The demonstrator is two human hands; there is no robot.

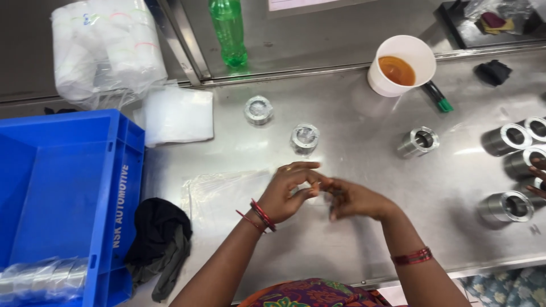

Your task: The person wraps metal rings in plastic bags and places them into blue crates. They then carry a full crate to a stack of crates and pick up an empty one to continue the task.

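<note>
Two metal rings already sealed in clear film are seen standing on the steel worktable: one wrapped ring further back and a second wrapped ring just beyond the hands. By this showing, part of the wrapping is judged done, while much is left: an unwrapped steel ring lies on its side to the right, and a group of bare rings is gathered near the right edge, where another person's fingertips are touching one.

The left hand and the right hand are brought together over the middle of the table, fingertips pinched and touching. Something small is held between them, probably a corner of clear film; what it is cannot be told with certainty, and no ring is held in either hand. A flat sheet of clear plastic film is spread on the table just to the left of the left hand. The nearest ring, the second wrapped one, stands apart from the fingers, just behind them.
</note>
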